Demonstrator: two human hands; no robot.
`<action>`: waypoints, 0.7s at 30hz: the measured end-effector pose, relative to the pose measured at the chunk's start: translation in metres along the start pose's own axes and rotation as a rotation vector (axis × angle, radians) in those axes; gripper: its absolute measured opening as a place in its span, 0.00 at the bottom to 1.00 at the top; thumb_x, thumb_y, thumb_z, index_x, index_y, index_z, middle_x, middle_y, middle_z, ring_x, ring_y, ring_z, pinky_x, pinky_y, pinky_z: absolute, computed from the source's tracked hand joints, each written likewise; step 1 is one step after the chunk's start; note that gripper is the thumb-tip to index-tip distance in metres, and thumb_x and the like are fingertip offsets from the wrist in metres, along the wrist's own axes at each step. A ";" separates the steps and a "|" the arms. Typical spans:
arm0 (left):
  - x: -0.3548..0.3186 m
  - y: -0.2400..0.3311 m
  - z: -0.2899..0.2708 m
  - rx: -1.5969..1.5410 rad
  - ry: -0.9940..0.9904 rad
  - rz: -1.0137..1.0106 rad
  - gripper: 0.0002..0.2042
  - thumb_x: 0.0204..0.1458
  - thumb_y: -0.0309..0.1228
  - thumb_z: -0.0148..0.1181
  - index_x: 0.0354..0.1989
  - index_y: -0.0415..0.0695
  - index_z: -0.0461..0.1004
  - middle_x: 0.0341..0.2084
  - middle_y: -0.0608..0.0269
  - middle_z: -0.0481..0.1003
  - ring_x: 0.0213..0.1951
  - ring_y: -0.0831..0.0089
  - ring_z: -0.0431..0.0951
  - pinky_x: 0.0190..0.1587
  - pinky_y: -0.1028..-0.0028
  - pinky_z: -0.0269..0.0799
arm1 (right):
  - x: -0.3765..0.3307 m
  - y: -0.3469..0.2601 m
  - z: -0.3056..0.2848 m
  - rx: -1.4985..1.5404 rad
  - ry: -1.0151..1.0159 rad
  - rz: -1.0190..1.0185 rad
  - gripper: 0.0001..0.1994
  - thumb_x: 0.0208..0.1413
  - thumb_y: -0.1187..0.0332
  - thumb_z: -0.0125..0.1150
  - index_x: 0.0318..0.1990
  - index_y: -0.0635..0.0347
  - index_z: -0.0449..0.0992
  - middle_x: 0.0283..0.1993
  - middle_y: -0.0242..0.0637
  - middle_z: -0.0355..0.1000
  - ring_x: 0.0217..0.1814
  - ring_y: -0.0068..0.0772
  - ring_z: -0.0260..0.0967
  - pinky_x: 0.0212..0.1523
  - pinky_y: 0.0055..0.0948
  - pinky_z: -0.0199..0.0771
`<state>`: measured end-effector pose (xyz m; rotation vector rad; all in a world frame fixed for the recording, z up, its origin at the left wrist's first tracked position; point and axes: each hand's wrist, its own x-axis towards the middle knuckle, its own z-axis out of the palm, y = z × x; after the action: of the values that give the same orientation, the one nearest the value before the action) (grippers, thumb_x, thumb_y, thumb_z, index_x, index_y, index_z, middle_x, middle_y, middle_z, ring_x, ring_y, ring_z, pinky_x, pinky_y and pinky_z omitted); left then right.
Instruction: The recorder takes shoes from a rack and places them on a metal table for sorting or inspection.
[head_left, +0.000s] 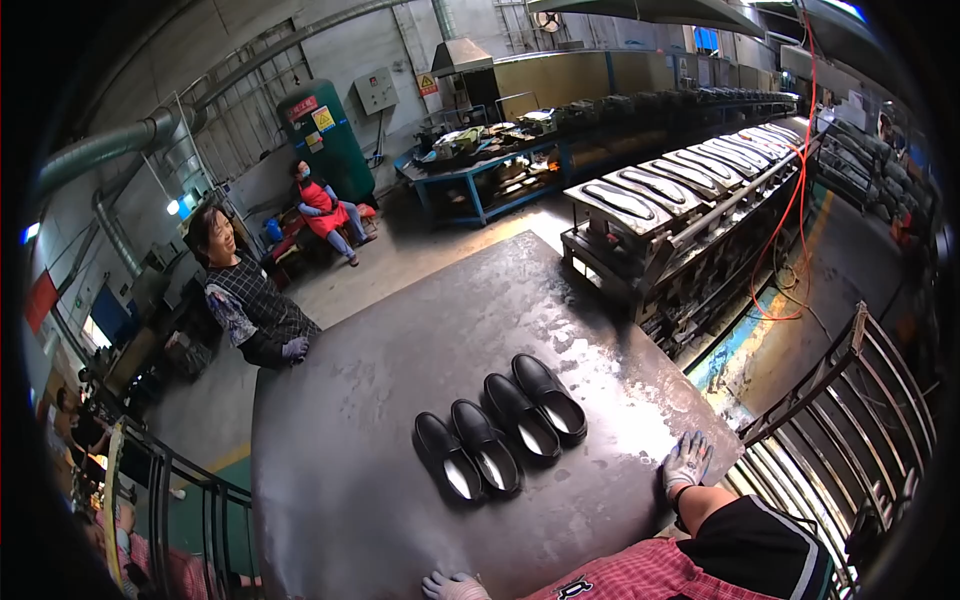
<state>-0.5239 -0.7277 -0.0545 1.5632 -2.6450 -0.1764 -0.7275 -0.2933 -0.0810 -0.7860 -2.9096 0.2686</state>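
Observation:
Two pairs of black slip-on shoes stand side by side on a dark, scuffed metal tabletop (350, 450). The left pair (434, 437) and the right pair (511, 401) have their toes toward the far side, and pale insoles show in their openings. My right hand (689, 462), in a stained white glove, rests flat on the table's right edge with its fingers spread, apart from the shoes. At the near edge, my left hand (455, 587), also gloved, lies with its fingers stretched onto the tabletop and is partly cut off by the picture's rim. Neither hand holds anything.
A co-worker (245, 300) stands at the table's far left, a gloved hand near its edge. Another person (325, 205) sits farther back. A conveyor (650, 190) with shoe-shaped moulds runs behind right. Metal racks (840, 400) flank the near right; an orange hose (803, 180) hangs there.

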 end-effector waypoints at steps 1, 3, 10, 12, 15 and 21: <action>0.001 0.001 0.001 -0.004 -0.002 0.000 0.27 0.56 0.43 0.47 0.63 0.43 0.62 0.65 0.47 0.58 0.66 0.49 0.55 0.64 0.50 0.54 | 0.000 0.000 -0.001 0.004 -0.004 0.010 0.27 0.63 0.56 0.38 0.67 0.57 0.61 0.73 0.48 0.52 0.76 0.46 0.43 0.76 0.47 0.26; 0.000 0.001 0.002 -0.005 -0.006 -0.005 0.27 0.56 0.43 0.47 0.63 0.43 0.62 0.65 0.47 0.58 0.66 0.49 0.55 0.64 0.50 0.54 | 0.000 0.003 -0.006 0.006 -0.021 0.021 0.27 0.62 0.56 0.39 0.67 0.56 0.61 0.73 0.46 0.52 0.76 0.46 0.43 0.76 0.47 0.27; 0.003 -0.004 0.004 -0.014 -0.006 -0.015 0.27 0.54 0.42 0.51 0.61 0.42 0.64 0.65 0.47 0.58 0.66 0.49 0.55 0.64 0.51 0.54 | 0.001 0.005 0.014 0.006 0.056 -0.069 0.26 0.61 0.58 0.43 0.64 0.60 0.64 0.71 0.48 0.55 0.73 0.49 0.49 0.75 0.47 0.34; 0.006 -0.003 0.007 -0.019 -0.012 -0.031 0.26 0.54 0.42 0.51 0.60 0.42 0.64 0.64 0.47 0.58 0.66 0.49 0.55 0.64 0.51 0.53 | 0.002 0.006 0.015 0.030 0.019 -0.001 0.25 0.61 0.58 0.43 0.64 0.59 0.64 0.70 0.47 0.56 0.72 0.49 0.50 0.74 0.47 0.35; 0.015 -0.001 0.027 -0.037 0.105 -0.031 0.22 0.45 0.35 0.55 0.52 0.42 0.68 0.59 0.51 0.63 0.64 0.55 0.58 0.64 0.55 0.56 | 0.005 0.017 0.027 0.019 0.046 0.011 0.25 0.62 0.58 0.42 0.64 0.57 0.64 0.70 0.45 0.56 0.71 0.50 0.52 0.73 0.45 0.40; 0.013 -0.005 0.023 -0.021 0.097 -0.083 0.23 0.45 0.36 0.55 0.51 0.42 0.68 0.59 0.53 0.63 0.64 0.56 0.59 0.64 0.55 0.56 | 0.001 0.003 0.023 0.012 0.049 0.020 0.23 0.62 0.59 0.42 0.62 0.56 0.67 0.69 0.43 0.59 0.69 0.50 0.55 0.71 0.45 0.46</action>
<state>-0.5284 -0.7404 -0.0776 1.6324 -2.4994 -0.1280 -0.7305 -0.2935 -0.1038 -0.8081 -2.8535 0.2647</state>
